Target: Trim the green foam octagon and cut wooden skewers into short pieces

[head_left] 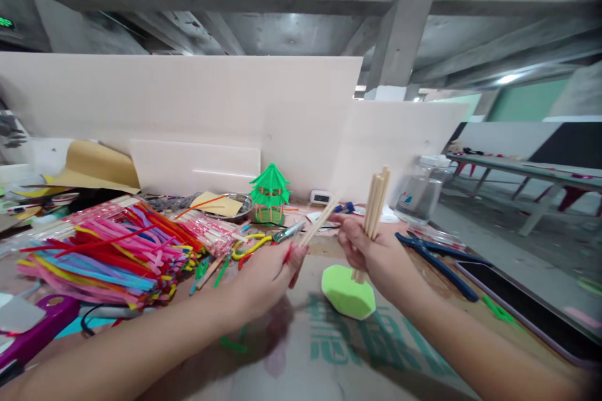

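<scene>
Sticks (375, 203), pale, bundled near-upright, grasped in right hand (361, 243) near green block (348, 298); left hand (275, 268), fingers pinching slanted pale stickwork (318, 223) (count blurred); green pagoda model (270, 195), standing beyond both hands.

Pale tan sticks (377, 197), lime-green block (348, 298), teal-lettered cardboard (338, 382), green model tower (269, 191), pink, blue and yellow strips (113, 263)
</scene>
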Demonstrator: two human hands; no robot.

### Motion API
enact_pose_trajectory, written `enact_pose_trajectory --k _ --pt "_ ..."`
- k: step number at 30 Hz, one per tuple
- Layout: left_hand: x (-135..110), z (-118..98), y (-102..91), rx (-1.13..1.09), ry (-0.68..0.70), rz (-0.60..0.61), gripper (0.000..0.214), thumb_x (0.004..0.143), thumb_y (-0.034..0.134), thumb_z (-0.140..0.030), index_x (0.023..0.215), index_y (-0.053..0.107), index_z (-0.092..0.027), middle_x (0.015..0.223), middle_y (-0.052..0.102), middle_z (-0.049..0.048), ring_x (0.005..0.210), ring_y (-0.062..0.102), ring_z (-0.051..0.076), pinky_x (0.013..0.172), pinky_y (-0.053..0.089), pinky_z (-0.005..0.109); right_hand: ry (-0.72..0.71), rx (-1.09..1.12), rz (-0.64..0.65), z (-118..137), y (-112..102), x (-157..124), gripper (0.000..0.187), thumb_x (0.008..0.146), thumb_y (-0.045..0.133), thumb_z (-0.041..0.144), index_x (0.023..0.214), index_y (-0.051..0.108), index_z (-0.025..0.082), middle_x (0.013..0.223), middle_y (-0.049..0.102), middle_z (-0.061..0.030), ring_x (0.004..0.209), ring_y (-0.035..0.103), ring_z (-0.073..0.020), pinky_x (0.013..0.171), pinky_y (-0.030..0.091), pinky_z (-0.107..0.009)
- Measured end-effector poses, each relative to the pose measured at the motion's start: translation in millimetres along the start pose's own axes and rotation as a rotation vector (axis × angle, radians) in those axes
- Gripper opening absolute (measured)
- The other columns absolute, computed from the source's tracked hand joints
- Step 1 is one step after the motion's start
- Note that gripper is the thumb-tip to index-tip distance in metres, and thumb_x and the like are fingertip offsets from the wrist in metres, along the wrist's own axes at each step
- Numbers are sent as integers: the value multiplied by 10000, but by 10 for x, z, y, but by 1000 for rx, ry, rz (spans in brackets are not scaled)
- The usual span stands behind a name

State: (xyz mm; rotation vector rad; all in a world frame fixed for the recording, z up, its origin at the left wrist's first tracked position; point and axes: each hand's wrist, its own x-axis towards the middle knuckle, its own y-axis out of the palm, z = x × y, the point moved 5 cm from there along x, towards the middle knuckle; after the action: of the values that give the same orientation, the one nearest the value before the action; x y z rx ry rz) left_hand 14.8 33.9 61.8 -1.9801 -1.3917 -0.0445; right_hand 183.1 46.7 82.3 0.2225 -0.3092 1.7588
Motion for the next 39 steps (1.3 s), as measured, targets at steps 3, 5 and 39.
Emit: enact_pose_trajectory --k 3,5,39 --pt "-56 -64 125 165 17 116 279 941 388 -325 708 495 -212 677 538 3 621 451 171 586 285 282 41 118 22 4 55 -41 444 823 594 569 1010 613 166 554 284 85 431 186 -57 419 126 -230" --pt "-82 -86 170 166 3 131 258 938 372 -304 731 498 -216 695 538 3 640 465 174 584 295 272 32 136 10 24 92 -74 404 832 588 563 910 634 169 517 240 91 429 201 -66 422 157 -232" --pt "207 -343 -853 -387 44 -156 342 927 508 -429 786 646 -150 515 271 -56 406 257 53 403 169 183 98 -397 271 -310 465 -238 235 916 457 398 1038 534 211 661 492 37 499 416 -103 467 331 -223"
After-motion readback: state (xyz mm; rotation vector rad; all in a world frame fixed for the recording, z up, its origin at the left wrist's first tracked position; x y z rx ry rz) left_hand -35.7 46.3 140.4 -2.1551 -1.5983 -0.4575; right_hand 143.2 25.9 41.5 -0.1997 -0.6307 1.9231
